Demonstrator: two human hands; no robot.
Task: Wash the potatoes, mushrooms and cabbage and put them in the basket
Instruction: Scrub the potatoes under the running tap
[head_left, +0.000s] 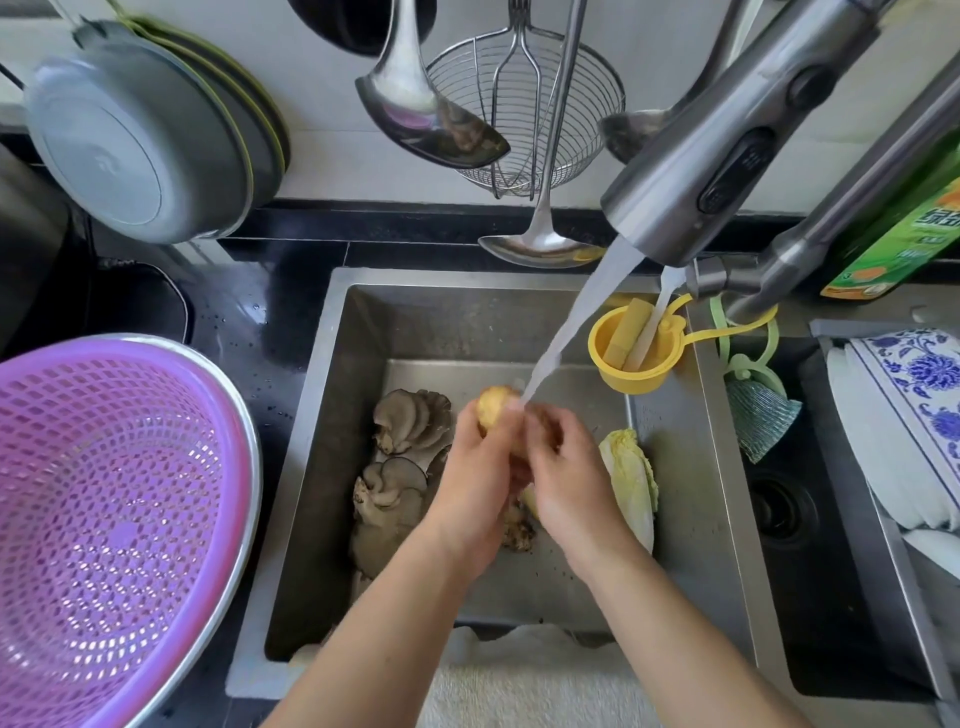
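Over the sink (332, 415), our left hand (475, 467) and right hand (563, 467) curl fingers round a potato (493, 408) under the stream (576, 317); mushrooms (400, 467) and cabbage (631, 480) lie below.

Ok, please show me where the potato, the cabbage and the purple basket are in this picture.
potato (492, 406): head view, on its bare yellow top above the fingers.
cabbage (631, 480): head view, on the pale leaves, middle of the head.
purple basket (104, 467): head view, on its inner lattice wall.
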